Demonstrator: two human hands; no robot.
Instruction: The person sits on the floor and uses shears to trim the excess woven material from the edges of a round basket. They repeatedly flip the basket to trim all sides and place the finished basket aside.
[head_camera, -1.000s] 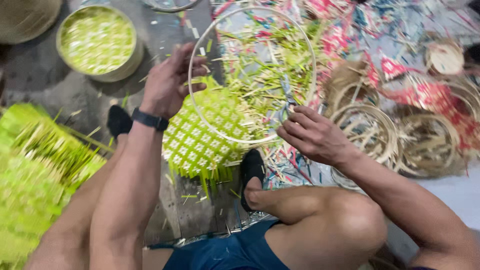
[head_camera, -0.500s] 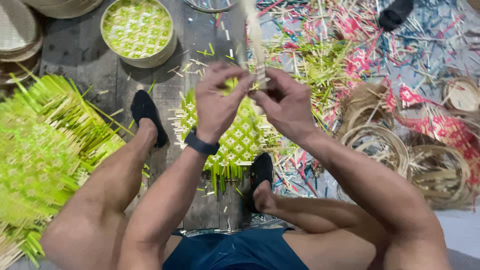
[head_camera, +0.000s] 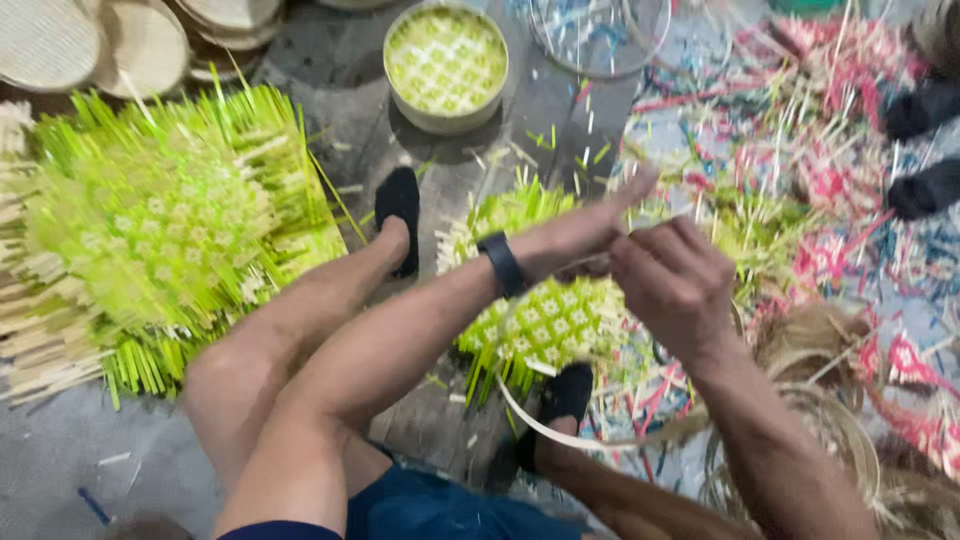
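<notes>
My left hand (head_camera: 580, 235), with a black band on its wrist, and my right hand (head_camera: 675, 285) meet above a green-and-white woven mat (head_camera: 540, 325) that lies on the floor between my feet. Both pinch a thin pale bamboo hoop (head_camera: 560, 432). Its lower arc curves down past my right foot in a black shoe (head_camera: 568, 392). The hoop's upper part is hidden behind my hands. My left foot (head_camera: 400, 205) rests beyond the mat's left edge.
A thick stack of green woven mats (head_camera: 170, 220) lies at the left. A round basket with a green woven base (head_camera: 445, 65) stands at the back, and flat woven trays (head_camera: 90, 40) at the top left. Coiled bamboo rings (head_camera: 830, 420) and pink scraps (head_camera: 830, 170) are at the right, and another person's dark feet (head_camera: 925, 150) at the far right.
I held the hoop wide open above the mat, then brought both hands together on it. They are now lower over the mat, and my view has swung left.
</notes>
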